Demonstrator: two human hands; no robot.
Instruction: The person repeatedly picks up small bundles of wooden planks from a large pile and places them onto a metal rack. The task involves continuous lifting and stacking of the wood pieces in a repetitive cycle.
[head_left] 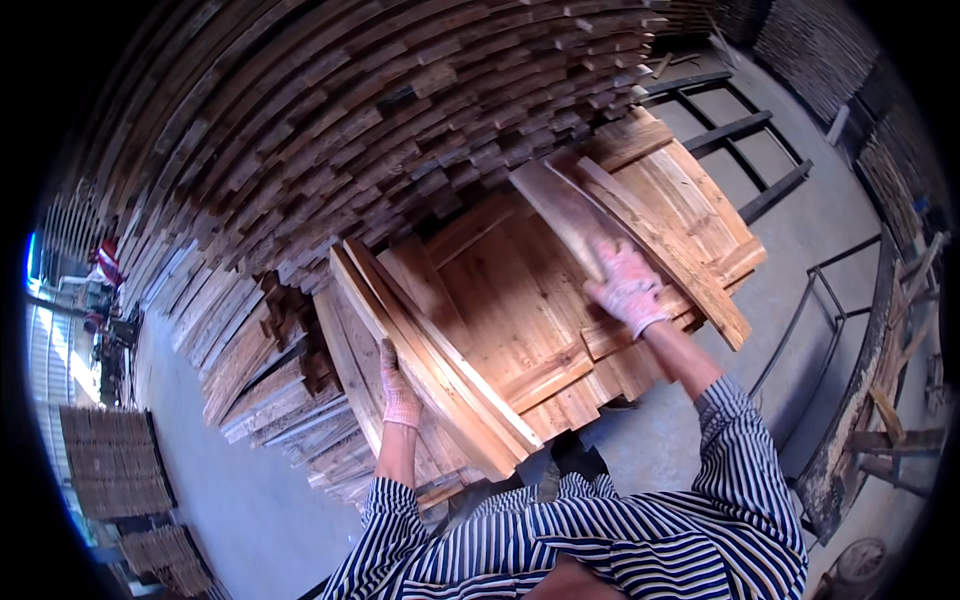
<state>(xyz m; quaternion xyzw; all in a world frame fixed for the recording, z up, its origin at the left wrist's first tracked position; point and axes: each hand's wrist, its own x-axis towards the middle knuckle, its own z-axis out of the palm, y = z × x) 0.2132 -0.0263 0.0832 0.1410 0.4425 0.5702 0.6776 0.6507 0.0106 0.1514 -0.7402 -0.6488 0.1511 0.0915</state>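
My left hand [401,398], in a pale pink work glove, lies along the outer left side of several long wooden boards [430,365]. Its fingers stretch up flat against them; the thumb is not clearly visible. My right hand [630,288], gloved alike and slightly blurred, rests with spread fingers on a greyish-brown board [560,215]. Right of it, a lighter rough-edged board [665,262] lies at a slant. Both groups of boards lie over a broad stack of reddish-brown planks [510,310], whose middle shows between my hands.
A tall pile of stacked lumber [350,130] rises just beyond the boards, with lower stacks [265,385] to the left. Black metal frames [740,135] stand on the concrete floor [225,480] at the right. More bundled planks [112,460] sit far left.
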